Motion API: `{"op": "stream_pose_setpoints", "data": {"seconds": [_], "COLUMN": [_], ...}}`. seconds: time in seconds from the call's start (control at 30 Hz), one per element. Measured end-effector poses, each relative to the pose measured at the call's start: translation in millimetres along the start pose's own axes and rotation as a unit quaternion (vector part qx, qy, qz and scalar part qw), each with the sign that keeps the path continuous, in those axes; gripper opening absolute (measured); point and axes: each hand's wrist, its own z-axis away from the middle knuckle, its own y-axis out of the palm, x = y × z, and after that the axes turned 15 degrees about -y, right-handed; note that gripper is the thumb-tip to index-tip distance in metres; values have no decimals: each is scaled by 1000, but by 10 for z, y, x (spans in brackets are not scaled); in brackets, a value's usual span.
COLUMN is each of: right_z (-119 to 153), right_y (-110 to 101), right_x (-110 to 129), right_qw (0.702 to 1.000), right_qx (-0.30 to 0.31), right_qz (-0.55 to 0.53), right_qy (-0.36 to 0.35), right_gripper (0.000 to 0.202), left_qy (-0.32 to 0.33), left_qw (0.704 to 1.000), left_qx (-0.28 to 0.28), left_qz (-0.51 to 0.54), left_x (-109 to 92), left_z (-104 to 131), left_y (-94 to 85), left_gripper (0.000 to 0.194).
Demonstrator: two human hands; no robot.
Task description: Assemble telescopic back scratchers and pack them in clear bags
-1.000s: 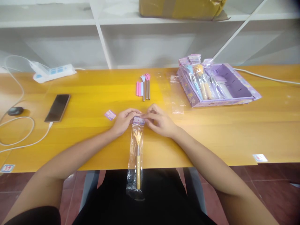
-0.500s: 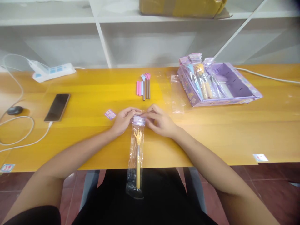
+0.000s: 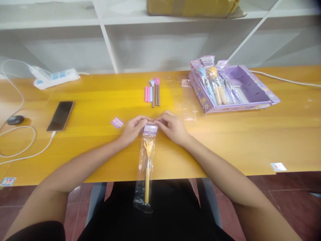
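Centrally, left hand (image 3: 134, 130), right hand (image 3: 174, 130), forearms (image 3: 92, 162) angled inward, each grip pinching one header card (image 3: 150, 130)

Left hand (image 3: 132, 130) and right hand (image 3: 174, 129) close together
Forearms (image 3: 218, 162) angle inward; thumbs (image 3: 142, 124) and fingers (image 3: 167, 117) bent in a pinch.

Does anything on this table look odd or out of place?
Nothing looks spilled or broken. A small card lies askew and by itself, left of the left hand. The clear bag, held at its top between that and the right hand, sticks out past the front edge of the table.
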Motion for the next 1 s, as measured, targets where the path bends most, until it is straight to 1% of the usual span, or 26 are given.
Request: {"op": "stream_pose_setpoints", "data": {"seconds": [0.1, 0.2, 0.27, 0.33, 0.43, 0.57, 0.73, 0.83, 0.9, 1.0], "right_z": [-14, -18, -17, -15, -11, -5, 1, 4, 9, 23], "right_y": [-14, -28, -31, -33, -44, -80, -88, -63, -42, -10], "right_x": [22, 50, 67, 77, 69, 33, 22, 26, 22, 8], "right_qw": [998, 997, 999, 999, 997, 995, 993, 994, 996, 996], "right_qx": [-51, -71, -51, -18, 18, 63, 89, 99, 92, 74], "right_qz": [22, 22, -1, -22, -27, -9, -9, -6, -1, -11], "right_qy": [11, 7, -12, -42, -72, -80, -74, -52, -12, 56], "right_gripper": [19, 18, 16, 14, 11, 7, 11, 13, 18, 30], "left_qy": [-9, -22, -21, -21, -25, -40, -23, -13, -7, -22], "left_qw": [998, 995, 995, 996, 997, 997, 996, 997, 997, 997], "left_qx": [10, 23, 20, 16, 23, 46, 51, 44, 25, 13], "left_qz": [-55, -95, -94, -84, -72, -55, -68, -68, -74, -72], "left_x": [-2, -7, -11, -14, -14, -27, -80, -89, -79, -53], "left_z": [14, 24, 21, 12, -1, 13, 49, 44, 33, 19], "left_y": [7, 33, 47, 52, 53, 64, 65, 42, 26, 12], "left_gripper": [40, 40, 36, 34, 31, 35, 39, 37, 34, 33]}}
